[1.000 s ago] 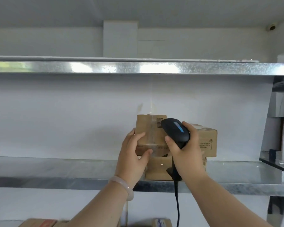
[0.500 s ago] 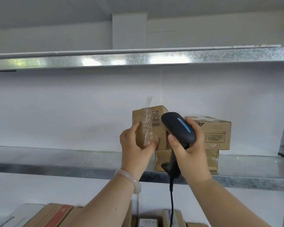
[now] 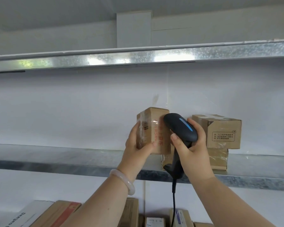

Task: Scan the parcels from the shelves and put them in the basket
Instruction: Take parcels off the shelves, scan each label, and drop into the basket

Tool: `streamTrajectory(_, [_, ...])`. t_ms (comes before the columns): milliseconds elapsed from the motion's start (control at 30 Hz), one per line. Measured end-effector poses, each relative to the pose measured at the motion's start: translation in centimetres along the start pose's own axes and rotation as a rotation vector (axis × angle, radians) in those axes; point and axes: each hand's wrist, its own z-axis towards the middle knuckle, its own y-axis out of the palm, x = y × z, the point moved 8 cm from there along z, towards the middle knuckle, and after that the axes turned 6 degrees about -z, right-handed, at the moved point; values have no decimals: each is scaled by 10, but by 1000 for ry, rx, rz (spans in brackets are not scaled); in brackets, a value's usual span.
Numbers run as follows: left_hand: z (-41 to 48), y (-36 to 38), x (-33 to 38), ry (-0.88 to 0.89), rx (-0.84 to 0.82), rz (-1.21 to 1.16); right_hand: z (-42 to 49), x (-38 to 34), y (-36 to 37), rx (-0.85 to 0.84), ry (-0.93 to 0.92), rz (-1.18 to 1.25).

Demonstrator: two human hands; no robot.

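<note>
Cardboard parcels (image 3: 62, 213) are lying on the level below at far left, so I am judging plenty is left to scan. My left hand (image 3: 138, 145) is gripping a small taped parcel (image 3: 154, 128), fingers and thumb curled round its lower left side. It is holding the parcel upright, lifted clear of the middle shelf (image 3: 56, 166), with the barcode near my fingertips. The black scanner (image 3: 180, 128) is sitting just beside the parcel's right edge with its blue light showing, and my right hand (image 3: 193, 145) is clenching round its handle. I am reading this as mid-scan on this parcel. The basket is not showing, so I cannot tell how many are done. Two stacked boxes (image 3: 220, 131) are waiting close at the right, crowding that side. Room is opening leftward and toward me. The upper shelf (image 3: 88, 60) is running well overhead. The cable (image 3: 173, 203) is crossing the shelf lip and may snag as I am lowering.
</note>
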Motion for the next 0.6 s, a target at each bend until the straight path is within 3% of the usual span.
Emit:
streamTrajectory(67, [0,3,-1,0,-35,47,-2,0,5,-15,-10,-9])
streamTrajectory(233, [1,-18,-3,82,171,423,-8,-6,18,-58,-65,5])
streamTrajectory(467, [-2,-33,-8,18,222,231,-15,-8,45,-168,-78,35])
streamTrajectory(600, [-13,-51,-10,-50,239,97,-13,-1,41,-107,-53,33])
